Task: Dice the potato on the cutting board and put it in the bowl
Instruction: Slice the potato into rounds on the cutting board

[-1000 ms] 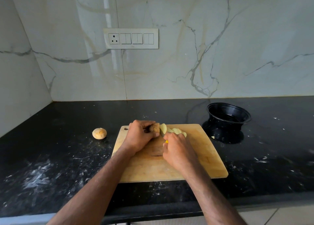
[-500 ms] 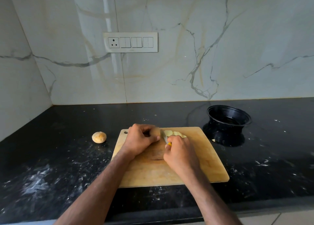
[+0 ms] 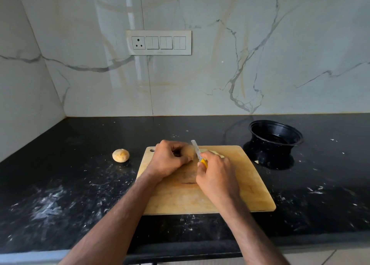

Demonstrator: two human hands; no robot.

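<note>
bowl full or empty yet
Seems empty: the bowl stands upright on the counter and its dark inside shows no potato pieces. Slices still lie on the board.

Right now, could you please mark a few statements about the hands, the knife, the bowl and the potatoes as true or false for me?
1. The right hand grips a knife with a yellow handle. True.
2. The left hand rests flat on the bare counter. False: it holds the potato on the cutting board.
3. The black bowl stands on the cutting board. False: it stands on the counter, off the board's far right corner.
4. A whole second potato lies on the counter left of the board. True.
5. Cut slices lie on the board to the right of the blade. True.
6. The bowl is full of diced potato. False: no potato shows inside it.
</note>
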